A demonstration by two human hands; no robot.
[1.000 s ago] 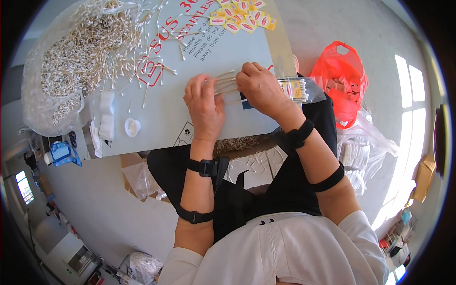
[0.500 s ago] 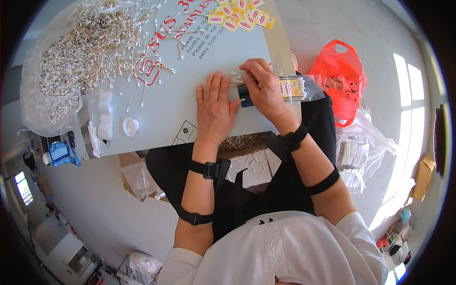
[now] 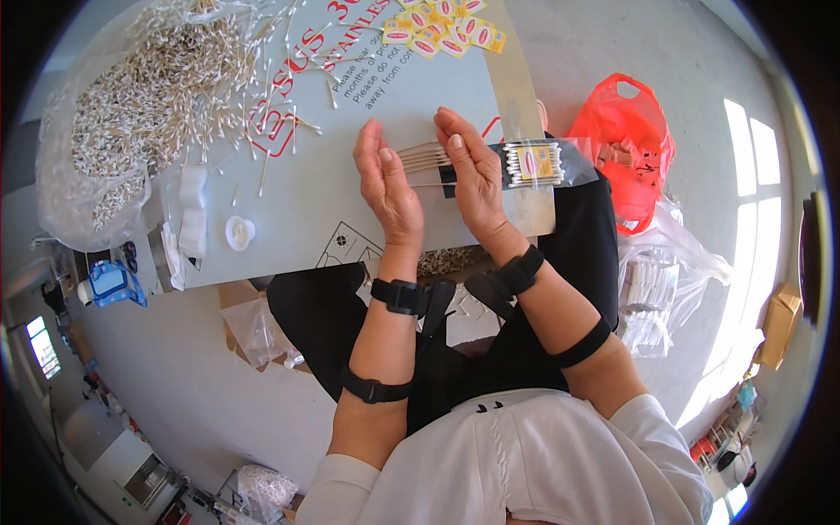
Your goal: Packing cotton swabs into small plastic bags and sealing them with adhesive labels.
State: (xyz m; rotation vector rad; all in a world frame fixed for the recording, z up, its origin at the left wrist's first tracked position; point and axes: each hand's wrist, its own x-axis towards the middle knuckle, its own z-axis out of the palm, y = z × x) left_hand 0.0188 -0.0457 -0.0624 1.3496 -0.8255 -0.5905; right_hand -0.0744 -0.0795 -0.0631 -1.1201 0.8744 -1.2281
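Fingers [image 3: 382, 160] around cotton swabs [image 3: 426, 159]

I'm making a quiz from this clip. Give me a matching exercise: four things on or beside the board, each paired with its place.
Things:
1. loose cotton swabs
2. red plastic bag
3. yellow labels
4. packed swab bag

Places:
A. far edge of the board, ahead of the hands
B. piled at the far left
C. just right of the right hand
D. on the floor, right of the board

Pairs: 1-B, 2-D, 3-A, 4-C
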